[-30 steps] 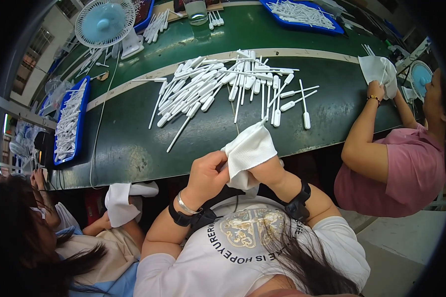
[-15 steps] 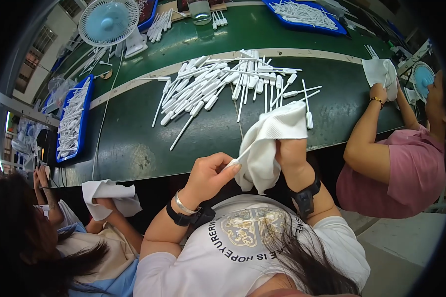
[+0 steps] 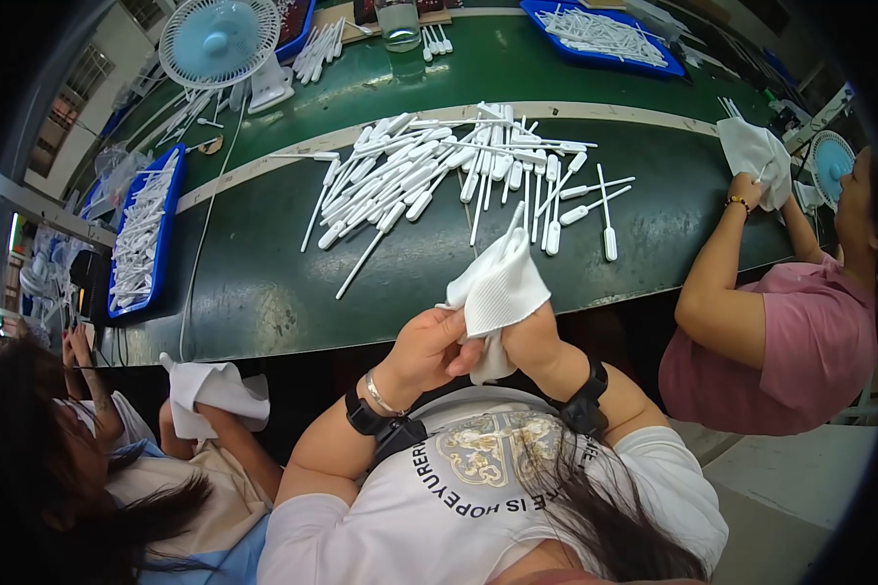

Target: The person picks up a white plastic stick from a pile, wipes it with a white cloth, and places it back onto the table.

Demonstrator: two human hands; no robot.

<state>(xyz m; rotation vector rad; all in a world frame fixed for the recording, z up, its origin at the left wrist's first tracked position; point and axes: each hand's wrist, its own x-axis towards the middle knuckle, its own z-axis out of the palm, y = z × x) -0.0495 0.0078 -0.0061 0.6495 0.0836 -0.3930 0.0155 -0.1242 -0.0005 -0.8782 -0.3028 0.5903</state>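
Behind the white cloth (image 3: 498,290), right hand (image 3: 529,341) mostly hidden.

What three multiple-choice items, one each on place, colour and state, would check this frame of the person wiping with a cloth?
1. Where does the pile of white droppers lie?
A. on the green table
B. in the person's lap
C. on the floor

2. What colour is the tray at the table's left end?
A. red
B. blue
C. yellow

3. How is the white cloth held?
A. lying flat on the table
B. by the left hand alone
C. between both hands, left and right hand

Answers: 1 A, the droppers are spread over the green top. 2 B, its rim is blue. 3 C, both hands grip the cloth in front of the chest, off the table.
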